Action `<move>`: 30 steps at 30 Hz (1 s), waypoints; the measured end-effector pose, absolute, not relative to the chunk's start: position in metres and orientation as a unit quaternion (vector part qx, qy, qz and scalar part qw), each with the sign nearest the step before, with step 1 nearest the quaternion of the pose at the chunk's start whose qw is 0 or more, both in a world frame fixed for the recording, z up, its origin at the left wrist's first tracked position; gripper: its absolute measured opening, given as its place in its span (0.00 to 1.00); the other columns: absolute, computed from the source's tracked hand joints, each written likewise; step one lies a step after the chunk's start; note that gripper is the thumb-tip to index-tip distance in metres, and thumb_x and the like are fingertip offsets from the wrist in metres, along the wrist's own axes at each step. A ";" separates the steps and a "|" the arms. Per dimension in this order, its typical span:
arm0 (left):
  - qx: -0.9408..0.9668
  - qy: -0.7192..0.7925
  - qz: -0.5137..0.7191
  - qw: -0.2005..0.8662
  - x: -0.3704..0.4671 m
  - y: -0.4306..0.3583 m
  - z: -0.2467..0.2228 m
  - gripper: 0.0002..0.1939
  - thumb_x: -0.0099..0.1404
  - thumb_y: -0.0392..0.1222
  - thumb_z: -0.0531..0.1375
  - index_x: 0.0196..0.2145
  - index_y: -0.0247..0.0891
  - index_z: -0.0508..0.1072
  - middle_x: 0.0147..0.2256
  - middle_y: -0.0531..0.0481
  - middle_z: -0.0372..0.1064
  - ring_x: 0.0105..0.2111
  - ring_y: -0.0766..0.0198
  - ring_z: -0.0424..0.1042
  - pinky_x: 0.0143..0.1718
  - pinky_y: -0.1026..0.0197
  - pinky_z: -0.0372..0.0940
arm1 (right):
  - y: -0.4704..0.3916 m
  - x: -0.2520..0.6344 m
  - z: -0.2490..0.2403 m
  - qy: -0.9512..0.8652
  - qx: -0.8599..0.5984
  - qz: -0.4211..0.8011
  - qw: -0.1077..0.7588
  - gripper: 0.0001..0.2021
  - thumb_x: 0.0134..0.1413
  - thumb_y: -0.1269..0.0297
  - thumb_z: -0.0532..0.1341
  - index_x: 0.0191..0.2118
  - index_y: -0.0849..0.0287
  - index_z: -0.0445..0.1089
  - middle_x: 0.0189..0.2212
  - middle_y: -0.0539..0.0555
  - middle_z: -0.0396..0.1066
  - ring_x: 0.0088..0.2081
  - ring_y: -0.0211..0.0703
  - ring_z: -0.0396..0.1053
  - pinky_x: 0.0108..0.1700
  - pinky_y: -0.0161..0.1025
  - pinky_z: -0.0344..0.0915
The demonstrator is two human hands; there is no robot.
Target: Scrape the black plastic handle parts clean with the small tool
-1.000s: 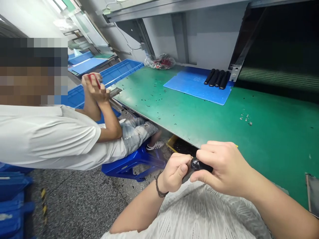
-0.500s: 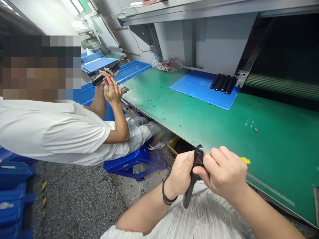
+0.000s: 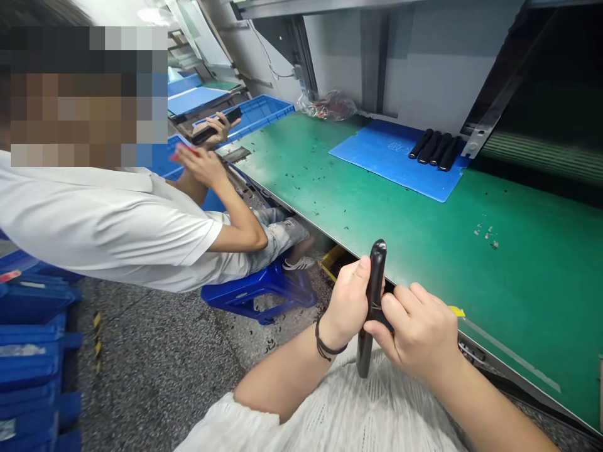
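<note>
My left hand (image 3: pixel 349 304) is wrapped round a long, smooth black plastic piece (image 3: pixel 378 270) with a rounded top, held upright in front of my shirt. My right hand (image 3: pixel 421 326) is closed with its thumb and forefinger against the piece's right side. A yellow tip (image 3: pixel 456 311) sticks out behind that hand, seemingly the end of a tool mostly hidden in the fist. What the fingertips press on the piece cannot be made out.
Similar black pieces (image 3: pixel 436 150) lie in a row on a blue sheet (image 3: pixel 391 164) on the green table (image 3: pixel 527 270), among dark scraps. At left, a co-worker in a white shirt (image 3: pixel 108 232) sits on a blue stool (image 3: pixel 254 292), holding a black piece and something red. Blue crates (image 3: pixel 28 351) stand far left.
The black piece stands straighter and higher, and my right hand's grip now meets it lower from its top. The co-worker's hands have moved apart. The whole view has shifted slightly.
</note>
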State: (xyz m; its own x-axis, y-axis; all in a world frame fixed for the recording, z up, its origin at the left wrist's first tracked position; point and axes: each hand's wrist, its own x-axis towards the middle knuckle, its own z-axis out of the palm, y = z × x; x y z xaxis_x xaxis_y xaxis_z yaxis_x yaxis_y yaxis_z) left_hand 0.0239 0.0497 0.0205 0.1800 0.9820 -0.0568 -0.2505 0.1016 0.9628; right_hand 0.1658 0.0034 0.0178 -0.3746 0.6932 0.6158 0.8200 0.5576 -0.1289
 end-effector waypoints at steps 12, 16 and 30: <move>0.346 0.372 0.542 0.669 0.023 0.070 0.038 0.34 0.69 0.74 0.56 0.24 0.40 0.57 0.20 0.60 0.45 0.17 0.74 0.45 0.17 0.67 0.44 | -0.009 0.155 0.010 -0.853 -0.433 -0.058 0.286 0.29 0.73 0.39 0.49 0.27 0.56 0.64 0.25 0.52 0.59 0.31 0.45 0.52 0.34 0.44 0.43; 0.308 0.391 0.546 0.674 0.018 0.081 0.044 0.34 0.72 0.71 0.55 0.23 0.40 0.54 0.20 0.61 0.43 0.16 0.75 0.44 0.15 0.69 0.43 | -0.012 0.155 0.010 -0.873 -0.414 -0.033 0.254 0.33 0.67 0.30 0.51 0.28 0.57 0.64 0.25 0.51 0.59 0.31 0.44 0.52 0.33 0.44 0.43; 0.171 0.432 0.565 0.682 -0.007 0.110 0.032 0.28 0.79 0.62 0.48 0.28 0.38 0.61 0.19 0.61 0.50 0.12 0.75 0.45 0.13 0.71 0.45 | -0.016 0.148 -0.007 -0.868 -0.397 -0.128 0.270 0.24 0.73 0.49 0.59 0.26 0.56 0.59 0.22 0.49 0.54 0.29 0.43 0.48 0.33 0.45 0.40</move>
